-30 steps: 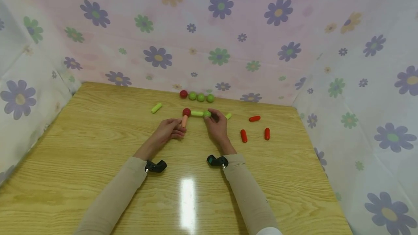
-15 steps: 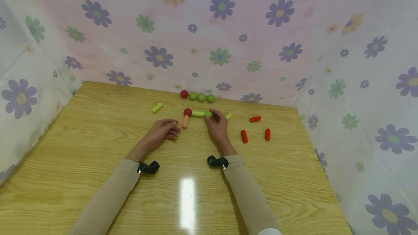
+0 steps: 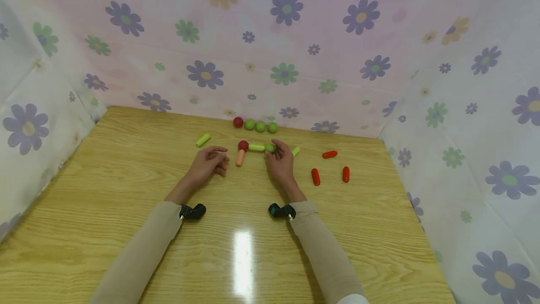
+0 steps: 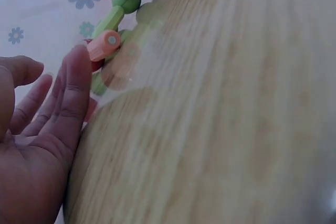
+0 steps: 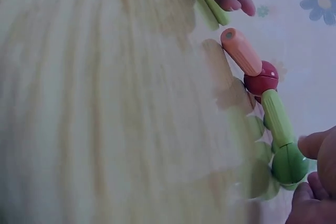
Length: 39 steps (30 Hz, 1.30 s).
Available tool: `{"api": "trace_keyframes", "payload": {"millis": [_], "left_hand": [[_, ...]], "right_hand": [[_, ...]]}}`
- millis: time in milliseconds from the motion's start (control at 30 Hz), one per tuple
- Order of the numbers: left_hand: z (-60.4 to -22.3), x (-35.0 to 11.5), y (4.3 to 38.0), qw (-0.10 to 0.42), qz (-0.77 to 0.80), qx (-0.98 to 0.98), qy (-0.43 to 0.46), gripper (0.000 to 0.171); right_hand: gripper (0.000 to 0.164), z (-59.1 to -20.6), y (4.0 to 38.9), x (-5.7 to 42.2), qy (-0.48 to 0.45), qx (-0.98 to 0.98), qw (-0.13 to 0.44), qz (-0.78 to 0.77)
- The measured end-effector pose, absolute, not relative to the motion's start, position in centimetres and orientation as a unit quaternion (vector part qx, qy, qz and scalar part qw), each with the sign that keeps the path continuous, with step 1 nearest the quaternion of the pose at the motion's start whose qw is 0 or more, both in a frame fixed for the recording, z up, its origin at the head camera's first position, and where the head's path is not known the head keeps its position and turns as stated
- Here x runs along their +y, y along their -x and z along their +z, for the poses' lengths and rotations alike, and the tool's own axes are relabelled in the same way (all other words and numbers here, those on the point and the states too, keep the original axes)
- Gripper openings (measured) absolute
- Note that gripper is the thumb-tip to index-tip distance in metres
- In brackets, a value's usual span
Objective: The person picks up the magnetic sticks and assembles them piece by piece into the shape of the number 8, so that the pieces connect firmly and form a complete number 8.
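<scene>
On the table, a red ball (image 3: 243,145) joins a peach rod (image 3: 240,158) and a light green rod (image 3: 256,147). A green ball (image 5: 290,164) sits at that green rod's other end. My right hand (image 3: 280,163) has thumb and fingers at this ball's two sides, pinching it. My left hand (image 3: 206,167) is just left of the peach rod, apart from it, its fingers loosely bent around nothing. In the left wrist view, the peach rod (image 4: 104,45) shows a round hole in its end.
Behind the joined pieces, a loose red ball (image 3: 238,122) and several green balls (image 3: 260,126) form a row. One green rod (image 3: 203,140) lies at left; another (image 3: 296,151) is partly behind my right hand. Red rods (image 3: 315,177) lie at right. Flowered cloth (image 3: 249,74) walls the table.
My left hand has let go of the peach rod and drawn back to the left. My right hand stays at the green ball, and the joined pieces have hardly moved.
</scene>
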<state>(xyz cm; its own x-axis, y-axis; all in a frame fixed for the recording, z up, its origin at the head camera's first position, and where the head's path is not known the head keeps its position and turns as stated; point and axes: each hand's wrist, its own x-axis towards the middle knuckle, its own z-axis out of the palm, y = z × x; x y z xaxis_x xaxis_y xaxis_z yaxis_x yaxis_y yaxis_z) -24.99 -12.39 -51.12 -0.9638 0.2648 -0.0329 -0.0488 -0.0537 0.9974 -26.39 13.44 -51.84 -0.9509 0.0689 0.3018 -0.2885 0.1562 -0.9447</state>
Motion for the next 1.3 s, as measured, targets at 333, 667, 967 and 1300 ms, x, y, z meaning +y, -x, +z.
{"api": "trace_keyframes", "payload": {"millis": [333,667,967,1300], "left_hand": [[-51.1,-12.5,27.4,0.082,0.720,0.684,-0.085,0.039],[-51.0,-12.2,30.0,0.079,0.693,0.710,-0.100,0.042],[-51.1,-10.6,31.3,0.028,0.723,0.682,-0.108,0.044],[-51.4,-9.7,33.3,-0.023,0.700,0.710,-0.077,0.045]], "right_hand": [[0.022,-46.3,23.4,11.0,-0.131,-0.749,0.197,0.619],[0.028,-48.7,23.5,9.3,-0.104,-0.770,0.014,0.629],[0.031,-50.4,25.0,9.3,-0.043,-0.773,-0.045,0.632],[0.032,-50.9,26.3,8.9,-0.026,-0.776,-0.052,0.628]]}}
